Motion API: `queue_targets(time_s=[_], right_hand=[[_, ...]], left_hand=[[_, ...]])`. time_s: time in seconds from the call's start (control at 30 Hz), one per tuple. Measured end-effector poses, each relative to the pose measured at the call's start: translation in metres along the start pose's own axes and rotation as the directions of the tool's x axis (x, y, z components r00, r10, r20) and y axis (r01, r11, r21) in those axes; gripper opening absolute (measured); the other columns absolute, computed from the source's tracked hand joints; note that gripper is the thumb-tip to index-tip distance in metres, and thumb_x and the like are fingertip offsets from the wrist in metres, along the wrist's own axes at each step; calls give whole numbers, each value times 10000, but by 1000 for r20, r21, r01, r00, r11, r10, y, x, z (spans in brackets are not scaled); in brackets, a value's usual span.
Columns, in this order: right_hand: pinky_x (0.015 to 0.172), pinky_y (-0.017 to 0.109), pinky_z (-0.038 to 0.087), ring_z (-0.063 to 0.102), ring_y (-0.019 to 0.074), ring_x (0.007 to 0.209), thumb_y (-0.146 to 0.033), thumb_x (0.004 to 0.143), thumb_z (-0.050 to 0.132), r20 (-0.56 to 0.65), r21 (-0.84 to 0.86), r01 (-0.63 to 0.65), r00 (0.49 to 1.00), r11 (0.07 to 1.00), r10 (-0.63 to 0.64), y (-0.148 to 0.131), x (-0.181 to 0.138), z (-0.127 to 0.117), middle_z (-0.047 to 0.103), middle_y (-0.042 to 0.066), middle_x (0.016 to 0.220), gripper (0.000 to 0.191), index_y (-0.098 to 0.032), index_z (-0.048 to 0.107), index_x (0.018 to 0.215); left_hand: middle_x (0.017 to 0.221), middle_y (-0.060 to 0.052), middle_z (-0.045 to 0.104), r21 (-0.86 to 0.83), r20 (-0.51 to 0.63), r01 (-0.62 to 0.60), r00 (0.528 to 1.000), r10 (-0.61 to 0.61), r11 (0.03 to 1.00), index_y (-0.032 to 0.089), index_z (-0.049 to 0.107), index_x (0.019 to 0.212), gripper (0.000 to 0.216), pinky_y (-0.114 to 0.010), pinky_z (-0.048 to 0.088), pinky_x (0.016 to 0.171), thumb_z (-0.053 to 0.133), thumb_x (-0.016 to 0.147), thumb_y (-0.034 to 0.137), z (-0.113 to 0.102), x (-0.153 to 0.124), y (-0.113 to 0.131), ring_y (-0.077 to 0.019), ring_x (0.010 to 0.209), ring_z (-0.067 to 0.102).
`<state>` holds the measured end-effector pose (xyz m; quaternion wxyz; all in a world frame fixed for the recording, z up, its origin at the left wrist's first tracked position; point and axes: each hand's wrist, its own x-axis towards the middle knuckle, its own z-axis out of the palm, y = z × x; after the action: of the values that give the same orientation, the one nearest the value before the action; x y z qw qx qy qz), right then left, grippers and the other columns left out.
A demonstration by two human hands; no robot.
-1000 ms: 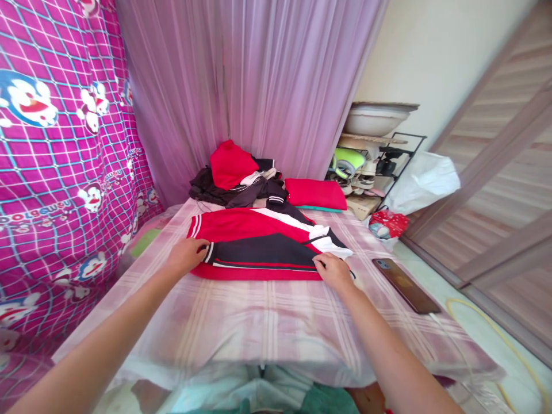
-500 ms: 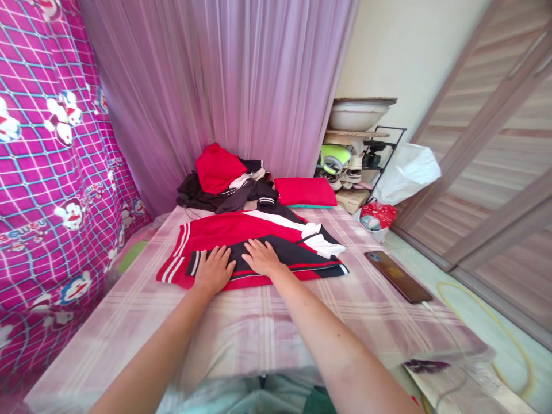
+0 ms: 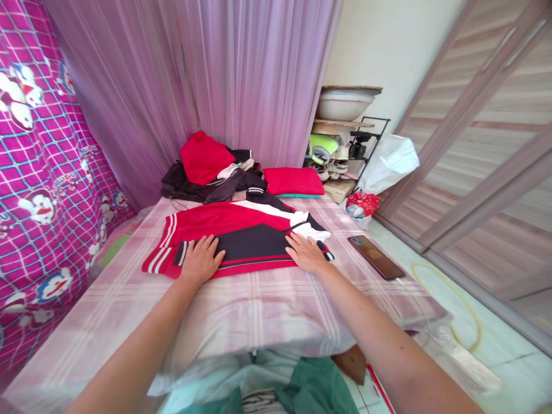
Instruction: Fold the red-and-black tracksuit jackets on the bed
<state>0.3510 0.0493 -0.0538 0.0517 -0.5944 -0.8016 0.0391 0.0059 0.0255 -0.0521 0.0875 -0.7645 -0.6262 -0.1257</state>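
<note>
A red, black and white jacket point(image 3: 254, 244) lies spread on the plaid-covered table point(image 3: 241, 305), its black sleeve folded across the red body. My left hand point(image 3: 202, 257) rests flat on the sleeve near its striped cuff, fingers spread. Toward the garment's right end, my right hand point(image 3: 305, 252) lies palm down with fingers apart, by the white lining. Neither hand grips the cloth. White stripes run along the red hem at the left.
Behind the jacket sit a heap of red and black clothes point(image 3: 207, 164) and a folded red garment point(image 3: 294, 181). A phone point(image 3: 376, 257) with a cable lies at the right. Beyond are a shoe rack point(image 3: 340, 149), a white bag point(image 3: 390, 164) and a purple curtain point(image 3: 241, 75).
My right hand has slid to the right along the black sleeve, away from my left hand. My left hand stays near the cuff. The view has shifted slightly.
</note>
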Motion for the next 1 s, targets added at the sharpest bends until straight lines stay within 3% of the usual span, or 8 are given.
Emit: queue_targets(time_s=[0.13,0.4,1.0], right_hand=[[1178,514,235,371,230,1431,-394,1004,328,-108,-8,6,994,1000,-7,12,-9,7,441,91,1534,501,-234,483,1453],[1070,393,430,609,229,1192,-259,957,417,-364,35,21,931,999,-7,14,-14,12,684,124,1260,379,-165,715,1171],[1024,414,477,651,241,1112,-233,913,461,-442,114,51,897,992,5,21,-14,20,722,106,1181,345,-200,748,1102]], left_hand=[[1408,-143,581,-96,-43,-17,999,13,995,161,609,1321,496,-534,331,1137,381,947,395,-2,-6,-3,-320,1346,486],[1226,-111,708,-178,-115,-57,993,37,982,189,710,1169,449,-508,391,1109,358,953,366,-5,-16,-4,-284,1207,609],[1167,-94,735,-193,-90,-34,996,17,981,224,719,1134,415,-478,425,1084,375,943,354,-6,-16,-6,-255,1120,656]])
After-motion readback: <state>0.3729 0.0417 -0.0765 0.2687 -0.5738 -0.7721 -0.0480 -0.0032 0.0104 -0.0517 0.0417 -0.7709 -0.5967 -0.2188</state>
